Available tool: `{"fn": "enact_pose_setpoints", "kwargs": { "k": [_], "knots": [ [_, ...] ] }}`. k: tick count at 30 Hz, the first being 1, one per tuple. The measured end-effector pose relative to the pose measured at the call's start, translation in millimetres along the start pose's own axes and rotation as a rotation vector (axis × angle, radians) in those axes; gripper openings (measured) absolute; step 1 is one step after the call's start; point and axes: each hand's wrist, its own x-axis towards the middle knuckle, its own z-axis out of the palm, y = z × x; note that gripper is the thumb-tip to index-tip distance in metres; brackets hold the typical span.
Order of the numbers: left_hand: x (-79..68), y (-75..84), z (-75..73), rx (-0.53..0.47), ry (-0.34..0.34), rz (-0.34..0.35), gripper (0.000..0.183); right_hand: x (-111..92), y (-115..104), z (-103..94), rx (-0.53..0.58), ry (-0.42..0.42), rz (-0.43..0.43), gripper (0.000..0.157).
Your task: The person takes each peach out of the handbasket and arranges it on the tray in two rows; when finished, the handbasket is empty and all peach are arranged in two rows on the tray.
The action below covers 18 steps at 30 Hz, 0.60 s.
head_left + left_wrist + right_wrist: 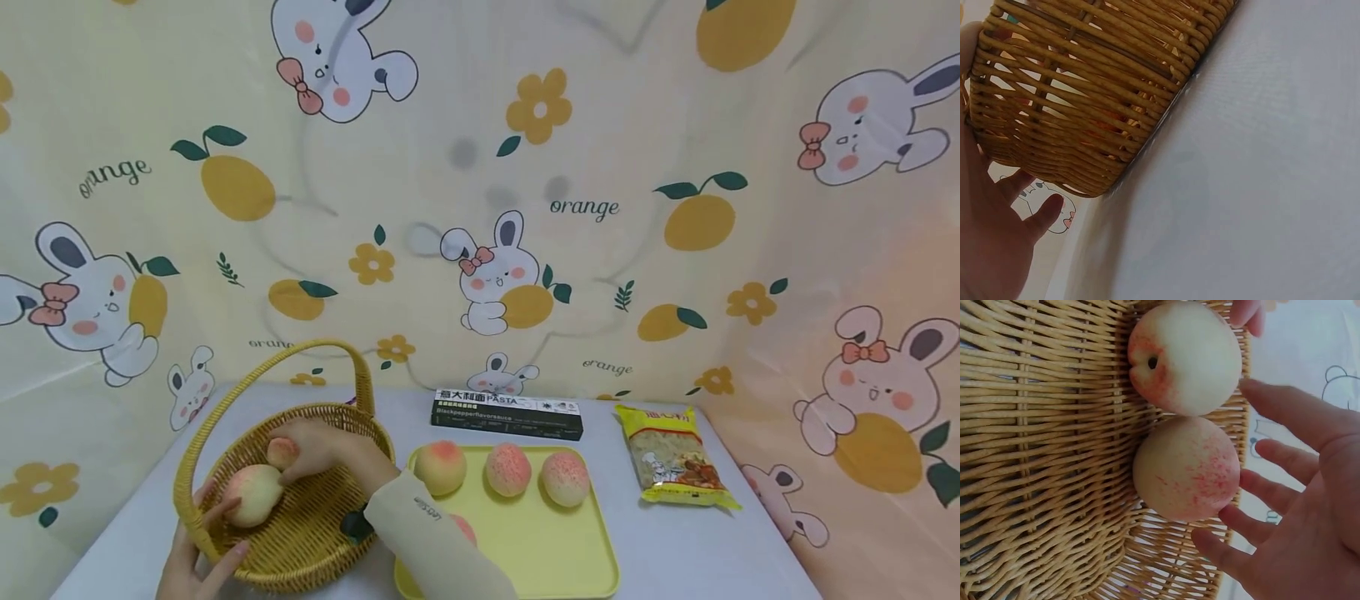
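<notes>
Two pale peaches with red blush lie at the left side of the wicker basket (pixel 322 508), a larger-looking one (pixel 258 492) and a smaller-looking one (pixel 282 452). My right hand (pixel 315 446) reaches into the basket. In the right wrist view its fingers are spread loosely, fingertips right at the speckled peach (pixel 1188 469) and thumb at the edge of the other peach (pixel 1191 356). My left hand (pixel 198 550) holds the basket's left rim, some fingers lying over it. In the left wrist view, other fingers of the left hand (pixel 991 237) extend outside the woven wall (pixel 1085 94).
A yellow tray (pixel 543 558) right of the basket holds several peaches, one partly behind my right sleeve (pixel 442 542). Behind it lies a black pasta box (pixel 506 415). A yellow food packet (pixel 675 457) lies to the right. The basket's tall handle (pixel 262 367) arches over it.
</notes>
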Motion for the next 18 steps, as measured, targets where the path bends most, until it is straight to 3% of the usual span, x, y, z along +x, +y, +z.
{"fn": "enact_pose_setpoints", "kwargs": {
  "k": [7,12,18],
  "knots": [
    [0.8,-0.6,0.3,-0.005,0.018,0.008,0.079,4.5,1.6,2.8,-0.036,0.015,0.033,0.066],
    [0.3,-0.8,1.0,-0.009,0.006,-0.031,0.078,8.3,8.1,7.8,-0.006,0.031,0.036,0.060],
    [0.9,-1.8,0.9,-0.004,0.002,-0.017,0.062,7.7,5.6,7.2,-0.035,0.015,0.089,0.057]
  ]
}}
